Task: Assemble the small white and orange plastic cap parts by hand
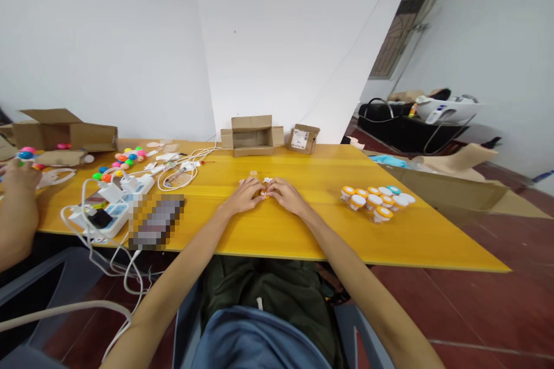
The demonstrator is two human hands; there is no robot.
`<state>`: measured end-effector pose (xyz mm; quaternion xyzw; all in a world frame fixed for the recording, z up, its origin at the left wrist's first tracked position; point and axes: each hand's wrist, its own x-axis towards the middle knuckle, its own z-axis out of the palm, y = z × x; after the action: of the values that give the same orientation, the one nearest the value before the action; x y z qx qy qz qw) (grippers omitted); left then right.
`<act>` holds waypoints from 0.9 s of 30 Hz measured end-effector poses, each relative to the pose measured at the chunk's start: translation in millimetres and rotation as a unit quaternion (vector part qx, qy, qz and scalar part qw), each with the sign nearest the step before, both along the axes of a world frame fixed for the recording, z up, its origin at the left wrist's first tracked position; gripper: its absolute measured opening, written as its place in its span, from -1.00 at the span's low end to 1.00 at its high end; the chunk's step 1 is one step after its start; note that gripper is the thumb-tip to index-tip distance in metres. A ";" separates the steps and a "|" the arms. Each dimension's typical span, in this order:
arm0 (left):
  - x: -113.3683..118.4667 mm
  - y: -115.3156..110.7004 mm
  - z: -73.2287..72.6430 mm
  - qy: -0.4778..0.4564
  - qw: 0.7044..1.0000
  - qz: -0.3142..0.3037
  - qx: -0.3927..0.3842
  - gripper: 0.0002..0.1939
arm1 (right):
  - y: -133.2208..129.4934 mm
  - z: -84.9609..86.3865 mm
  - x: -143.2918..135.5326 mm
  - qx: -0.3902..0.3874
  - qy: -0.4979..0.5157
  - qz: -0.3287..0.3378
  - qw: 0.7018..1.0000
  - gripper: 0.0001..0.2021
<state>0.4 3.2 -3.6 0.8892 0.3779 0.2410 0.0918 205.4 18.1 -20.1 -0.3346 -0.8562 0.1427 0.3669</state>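
- My left hand (246, 196) and right hand (283, 194) meet fingertip to fingertip, pinched on a small orange piece (264, 193), possibly a cap.
- Capped jars (375, 200) sit near my right.

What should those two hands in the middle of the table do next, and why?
Probably ease the fingertips apart. The left hand and right hand pinch one small orange piece between them on the yellow table; it is too small to make out.
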 end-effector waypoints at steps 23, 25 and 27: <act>1.7 -2.1 3.5 0.004 1.000 0.001 -0.004 -0.78 | -1.0 -1.9 -0.1 0.019 0.003 0.001 1.000 -0.82; 1.4 -2.2 3.3 0.002 1.000 0.001 -0.005 -0.77 | -1.9 -1.2 0.3 0.026 0.010 -0.003 1.000 -0.82; 1.3 -2.1 2.7 -0.001 1.000 0.005 -0.004 -0.77 | -2.5 -0.4 1.4 0.032 0.016 -0.030 0.999 -0.83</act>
<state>1.7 1.0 -0.9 0.8869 0.3830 0.2404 0.0946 206.8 15.6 -20.6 -0.3463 -0.8438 0.1096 0.3952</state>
